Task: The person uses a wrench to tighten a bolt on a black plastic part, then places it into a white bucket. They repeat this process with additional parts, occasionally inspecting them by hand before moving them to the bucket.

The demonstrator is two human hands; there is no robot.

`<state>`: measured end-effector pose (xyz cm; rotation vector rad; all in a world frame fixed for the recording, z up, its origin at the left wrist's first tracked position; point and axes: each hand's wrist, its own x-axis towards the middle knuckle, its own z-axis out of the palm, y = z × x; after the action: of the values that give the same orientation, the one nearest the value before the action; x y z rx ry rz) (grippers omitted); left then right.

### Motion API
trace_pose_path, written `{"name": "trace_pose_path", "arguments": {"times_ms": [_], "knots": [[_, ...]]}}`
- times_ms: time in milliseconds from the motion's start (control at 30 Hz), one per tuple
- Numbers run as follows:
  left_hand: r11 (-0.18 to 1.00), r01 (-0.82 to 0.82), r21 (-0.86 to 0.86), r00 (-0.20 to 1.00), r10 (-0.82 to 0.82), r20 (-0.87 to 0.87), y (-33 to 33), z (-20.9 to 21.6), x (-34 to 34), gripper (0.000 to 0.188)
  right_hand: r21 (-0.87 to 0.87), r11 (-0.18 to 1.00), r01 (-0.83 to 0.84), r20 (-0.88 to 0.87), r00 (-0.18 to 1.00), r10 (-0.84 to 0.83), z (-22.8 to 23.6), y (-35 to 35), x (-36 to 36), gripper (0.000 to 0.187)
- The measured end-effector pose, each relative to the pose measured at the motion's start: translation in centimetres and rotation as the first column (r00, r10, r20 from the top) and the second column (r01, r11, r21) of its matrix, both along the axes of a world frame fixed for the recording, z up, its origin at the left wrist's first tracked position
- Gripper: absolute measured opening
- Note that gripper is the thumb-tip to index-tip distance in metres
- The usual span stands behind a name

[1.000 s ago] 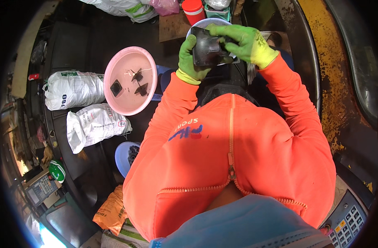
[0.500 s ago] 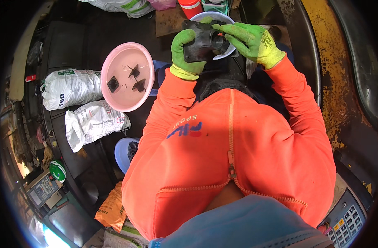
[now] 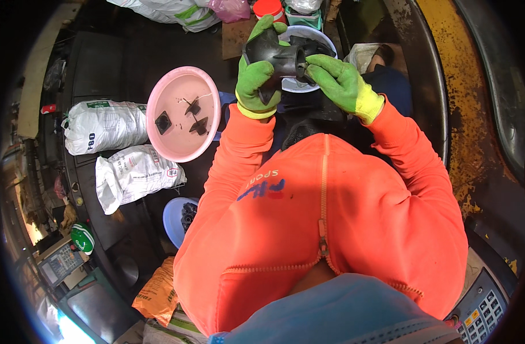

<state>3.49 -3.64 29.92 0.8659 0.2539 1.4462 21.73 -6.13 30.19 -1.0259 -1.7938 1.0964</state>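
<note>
My gloved left hand (image 3: 252, 86) is wrapped round a black flanged tube part (image 3: 284, 60), thumb on its near side and fingers over the far side. The tube's open mouth points right. At that mouth, the thumb and fingertips of my gloved right hand (image 3: 338, 83) are pinched together; whatever they hold, if anything, is too small to make out. Just beyond both hands stands a pale blue bowl (image 3: 308, 28) with more black parts (image 3: 314, 46) in it. To the left, a pink basin (image 3: 182, 94) holds several small dark pieces.
White sacks (image 3: 105, 127) lie left of the pink basin. A blue basin (image 3: 172, 223) with dark parts stands nearer, above an orange sack (image 3: 156, 292). A red container (image 3: 268, 8) is at the back. Rusty yellow machinery (image 3: 457, 86) runs along the right, with a button panel (image 3: 483, 309) low down.
The black part has turned in my left hand, so its tube now points right. My right hand has moved down and slightly left, its fingers now pinched at the tube's mouth.
</note>
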Motion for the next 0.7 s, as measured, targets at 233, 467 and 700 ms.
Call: {"name": "trace_pose_path", "arguments": {"times_ms": [233,467,700], "knots": [[0.964,-0.116,0.24,0.971,0.161,-0.177,0.3,-0.2,-0.1,0.083,-0.258,0.964,-0.071,-0.247,0.969,0.006,0.1,-0.8,-1.0,0.023],[0.851,-0.154,0.502,0.824,0.391,-0.411,0.9,0.1,-1.5,0.083,-0.507,0.842,-0.185,-0.324,0.946,0.012,2.4,-1.6,-0.9,0.025],[0.603,-0.136,0.786,0.64,0.66,-0.395,1.7,0.0,-2.5,0.084,-0.731,0.466,-0.498,-0.615,0.777,-0.134,4.3,-2.3,-0.3,0.022]]}}
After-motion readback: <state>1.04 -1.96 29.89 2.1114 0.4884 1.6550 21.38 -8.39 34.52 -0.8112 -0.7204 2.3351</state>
